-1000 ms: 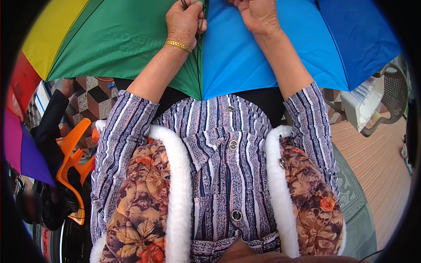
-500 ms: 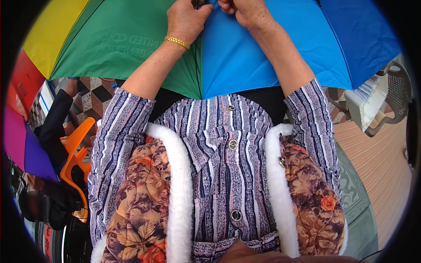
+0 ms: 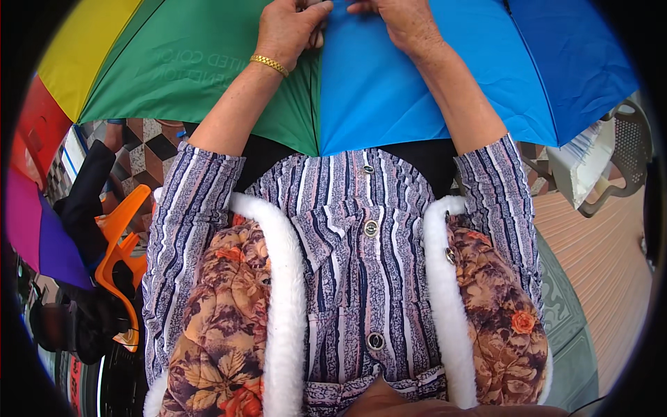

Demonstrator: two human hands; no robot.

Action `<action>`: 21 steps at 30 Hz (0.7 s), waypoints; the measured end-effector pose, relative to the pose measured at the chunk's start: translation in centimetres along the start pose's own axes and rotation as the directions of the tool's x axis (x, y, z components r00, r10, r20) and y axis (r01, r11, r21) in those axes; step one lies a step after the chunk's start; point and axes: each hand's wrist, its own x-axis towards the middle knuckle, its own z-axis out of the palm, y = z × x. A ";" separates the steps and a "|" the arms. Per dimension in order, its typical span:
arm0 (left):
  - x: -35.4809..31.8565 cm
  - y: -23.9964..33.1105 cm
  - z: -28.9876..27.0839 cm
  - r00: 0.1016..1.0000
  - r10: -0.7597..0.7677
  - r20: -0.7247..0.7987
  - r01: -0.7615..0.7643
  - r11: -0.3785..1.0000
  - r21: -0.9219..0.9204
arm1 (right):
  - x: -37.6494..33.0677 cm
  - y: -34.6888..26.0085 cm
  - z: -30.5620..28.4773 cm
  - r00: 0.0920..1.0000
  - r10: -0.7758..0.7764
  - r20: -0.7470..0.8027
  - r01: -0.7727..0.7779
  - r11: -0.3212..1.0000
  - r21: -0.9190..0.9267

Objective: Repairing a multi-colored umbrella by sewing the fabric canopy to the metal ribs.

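Note:
An open umbrella (image 3: 451, 83) with panels in yellow, green, light blue and dark blue spreads across my lap, its inner side facing me. Dark ribs run along the seams. Over the green panel, my left hand (image 3: 290, 31) is closed with the thumb pointing right, near the rib between green and light blue. My right hand (image 3: 408, 26) is over the light blue panel, its fingers drawn together toward the left hand. Both hands' fingertips meet the top edge of the picture, so what they pinch is hidden. A gold bracelet (image 3: 269, 64) circles my left wrist.
An orange plastic chair (image 3: 119, 260) stands at the left, beside purple and magenta umbrella panels (image 3: 42, 236) and dark objects. At the right are a white container (image 3: 583, 163) and a grey-brown perforated chair (image 3: 633, 135). Patterned tiles (image 3: 149, 149) cover the floor.
My left hand has shifted slightly left and down, and the dark piece beside its fingers no longer shows. My right hand has moved slightly right, its fingers straighter than before.

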 end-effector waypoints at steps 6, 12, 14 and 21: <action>-0.5 -0.1 -0.8 0.996 -0.068 0.057 0.083 0.945 -0.317 | -1.1 0.7 -0.8 0.889 -0.434 0.145 0.424 0.661 -0.620; -0.4 -0.4 -0.4 0.989 -0.106 0.104 0.139 0.912 -0.385 | -1.7 1.4 -1.5 0.843 -0.493 0.213 0.445 0.419 -0.792; -0.3 -0.5 -0.4 0.988 -0.109 0.107 0.142 0.910 -0.389 | -2.2 1.3 -1.2 0.862 -0.473 0.182 0.428 0.488 -0.761; -0.5 -0.2 -0.3 0.989 -0.120 0.087 0.146 0.902 -0.407 | -1.6 2.0 -1.2 0.850 -0.485 0.207 0.445 0.447 -0.776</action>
